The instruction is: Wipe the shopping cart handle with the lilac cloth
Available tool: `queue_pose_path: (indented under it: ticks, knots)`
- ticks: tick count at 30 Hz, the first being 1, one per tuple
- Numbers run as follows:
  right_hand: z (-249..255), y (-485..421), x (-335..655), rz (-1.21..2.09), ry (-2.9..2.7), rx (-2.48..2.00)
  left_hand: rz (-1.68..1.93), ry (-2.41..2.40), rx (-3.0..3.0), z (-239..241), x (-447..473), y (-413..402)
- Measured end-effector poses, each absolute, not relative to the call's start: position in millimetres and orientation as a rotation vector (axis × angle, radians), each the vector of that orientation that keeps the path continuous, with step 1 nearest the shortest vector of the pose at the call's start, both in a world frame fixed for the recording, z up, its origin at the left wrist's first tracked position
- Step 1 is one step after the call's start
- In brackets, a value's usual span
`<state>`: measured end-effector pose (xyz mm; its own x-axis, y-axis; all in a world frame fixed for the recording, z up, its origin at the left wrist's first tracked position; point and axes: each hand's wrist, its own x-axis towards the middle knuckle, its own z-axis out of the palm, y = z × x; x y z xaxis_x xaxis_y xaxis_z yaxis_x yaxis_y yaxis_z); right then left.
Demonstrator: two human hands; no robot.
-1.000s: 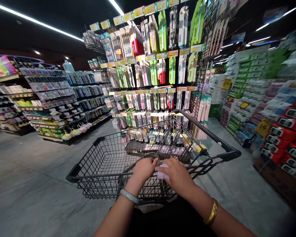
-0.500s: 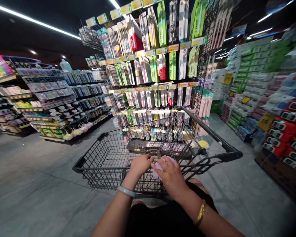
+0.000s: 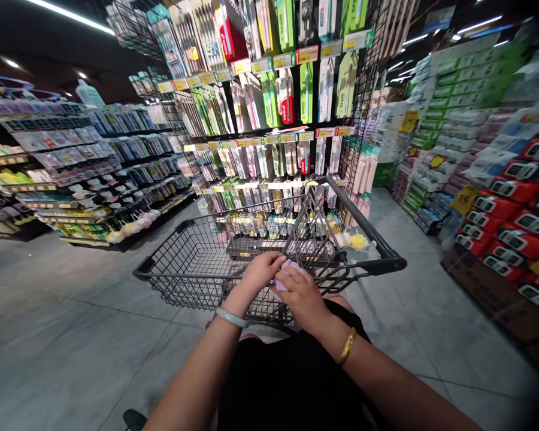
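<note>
My right hand (image 3: 302, 299) is closed around a soft light-purple cloth (image 3: 280, 286), which shows between and beside the fingers. Right beside it, my left hand (image 3: 259, 273) has its fingers curled in, with the fingertips close to the cloth. What those fingers pinch, if anything, is hidden. Both hands are at the near side rim of a dark wire shopping cart (image 3: 186, 276). The basket floor that shows is bare wire mesh. A pale bangle (image 3: 232, 317) circles my left wrist, and a gold bracelet (image 3: 348, 346) is on the right one.
Behind the cart stands a rack of packaged toothbrushes (image 3: 287, 96). The cart's handle (image 3: 363, 227) extends to the right. Stacked red packs (image 3: 516, 215) line the right side, and stocked shelves (image 3: 94, 161) fill the left. Grey tiled floor (image 3: 94, 335) surrounds the cart.
The view has tilted down, so rack, cart and hands appear higher. My right hand, still holding the cloth, has come slightly closer to my left hand.
</note>
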<state>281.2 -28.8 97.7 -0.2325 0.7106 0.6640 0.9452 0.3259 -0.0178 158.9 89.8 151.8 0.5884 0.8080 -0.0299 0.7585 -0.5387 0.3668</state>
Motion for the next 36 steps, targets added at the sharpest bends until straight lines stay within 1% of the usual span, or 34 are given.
queue_pose_path:
  ticks: [3, 5, 8, 10, 14, 17, 19, 23, 25, 28, 30, 33, 36]
  knots:
    - [109, -39, 289, -0.552, -2.032, -1.372, 0.216, 1.309, 2.486, 151, 172, 76]
    - [119, -59, 305, -0.6, -2.057, -1.336, 0.17, 1.422, 2.531, 150, 171, 72]
    - [131, -92, 326, -0.684, -2.048, -1.301, 0.132, 1.442, 2.582, 148, 166, 71]
    - [128, -104, 332, -0.733, -1.963, -1.307, 0.126, 1.445, 2.592, 147, 164, 71]
    - [103, -105, 324, -0.834, -1.884, -1.306, 0.114, 1.471, 2.595, 147, 165, 69]
    - [91, -103, 323, -0.767, -1.956, -1.292, 0.112, 1.462, 2.591, 147, 165, 69]
    - [94, -106, 331, -0.739, -1.869, -1.288, 0.119, 1.448, 2.59, 146, 163, 70]
    - [106, -114, 350, -0.878, -1.556, -1.255, 0.14, 1.472, 2.605, 146, 160, 68]
    - [105, -116, 350, -0.87, -1.587, -1.262, 0.158, 1.476, 2.637, 149, 162, 63]
    - [98, -120, 342, -0.733, -1.766, -1.261, 0.299, 1.406, 2.727, 156, 174, 45]
    - [99, -124, 339, -0.666, -1.763, -1.253, 0.443, 1.279, 2.745, 159, 188, 27]
    - [114, -130, 349, -0.727, -1.592, -1.244, 0.552, 1.03, 2.718, 153, 210, 4]
    - [127, -132, 362, -0.819, -1.545, -1.309, 0.525, 0.992, 2.797, 142, 222, -9]
